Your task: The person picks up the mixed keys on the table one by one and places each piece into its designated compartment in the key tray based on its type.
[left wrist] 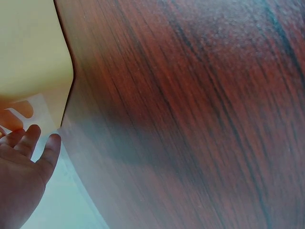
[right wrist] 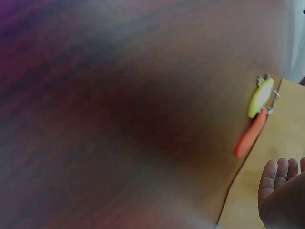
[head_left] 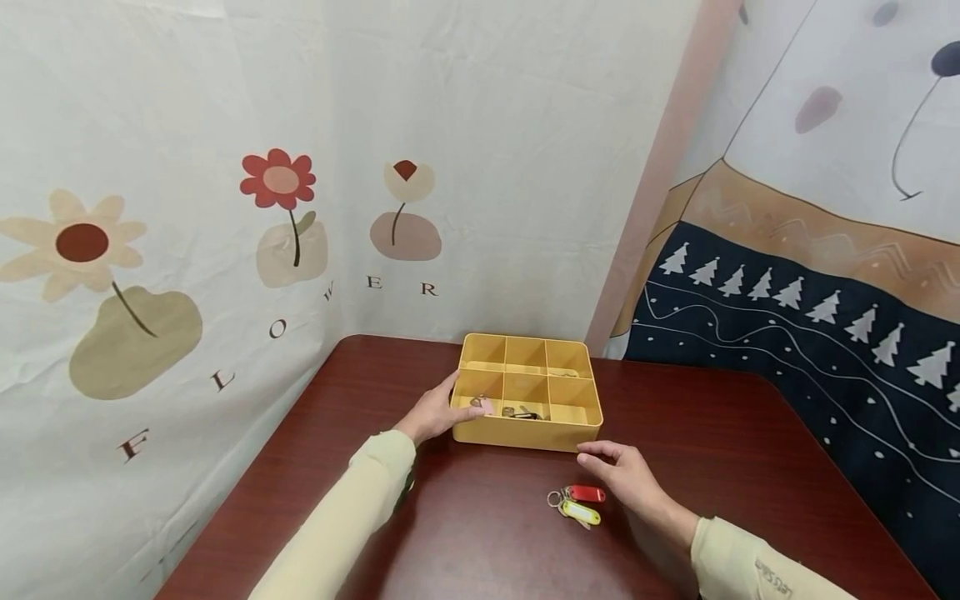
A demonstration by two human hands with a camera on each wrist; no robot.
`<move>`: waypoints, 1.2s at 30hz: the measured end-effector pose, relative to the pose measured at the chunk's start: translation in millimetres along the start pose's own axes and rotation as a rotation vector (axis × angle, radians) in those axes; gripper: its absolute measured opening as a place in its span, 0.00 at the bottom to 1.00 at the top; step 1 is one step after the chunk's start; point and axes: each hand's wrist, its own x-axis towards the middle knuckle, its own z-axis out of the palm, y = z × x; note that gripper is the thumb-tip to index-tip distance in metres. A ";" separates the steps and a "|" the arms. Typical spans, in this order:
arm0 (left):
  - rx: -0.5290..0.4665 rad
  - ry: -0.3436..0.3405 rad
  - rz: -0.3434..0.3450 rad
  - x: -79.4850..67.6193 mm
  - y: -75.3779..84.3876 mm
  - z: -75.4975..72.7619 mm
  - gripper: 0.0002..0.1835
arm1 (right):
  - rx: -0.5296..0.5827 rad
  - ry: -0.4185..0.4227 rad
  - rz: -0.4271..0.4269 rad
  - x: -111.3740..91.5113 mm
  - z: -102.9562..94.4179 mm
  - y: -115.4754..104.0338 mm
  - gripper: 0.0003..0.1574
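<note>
A yellow six-compartment box stands on the table. My left hand rests at its front left corner, thumb over the front edge and fingers along the left side. In the left wrist view, the fingers of that hand are extended against the yellow wall. My right hand is near the box's front right corner, fingers loosely bent and holding nothing. Left of it lie keys on a ring with a red key tag and a yellow key tag; both tags also appear in the right wrist view.
Inside the front compartments are a pink tag at the left and dark keys in the middle. Something small and metallic lies in the back right compartment. Printed cloths hang behind and beside the brown table.
</note>
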 end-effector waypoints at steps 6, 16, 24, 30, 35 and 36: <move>0.029 0.001 -0.001 -0.7 0.4 -0.7 0.53 | -0.061 -0.045 -0.051 -5.5 7.5 7.4 0.16; 0.010 -0.006 -0.005 -1.7 -0.2 -0.8 0.51 | -0.103 -0.117 -0.164 -8.8 17.6 20.7 0.13; -0.001 -0.007 -0.009 -1.1 -0.3 -0.8 0.50 | -0.261 -0.108 -0.274 -11.5 25.6 23.4 0.11; -0.004 -0.011 -0.019 -1.6 0.3 -1.3 0.51 | -0.390 -0.130 -0.330 -13.9 30.7 23.6 0.10; 0.001 -0.012 -0.013 -0.7 -0.6 -1.0 0.51 | -0.440 -0.130 -0.348 -15.5 32.2 24.3 0.12; 0.000 -0.013 -0.014 -0.7 -0.8 -0.9 0.51 | -0.446 -0.128 -0.351 -15.9 32.5 24.5 0.13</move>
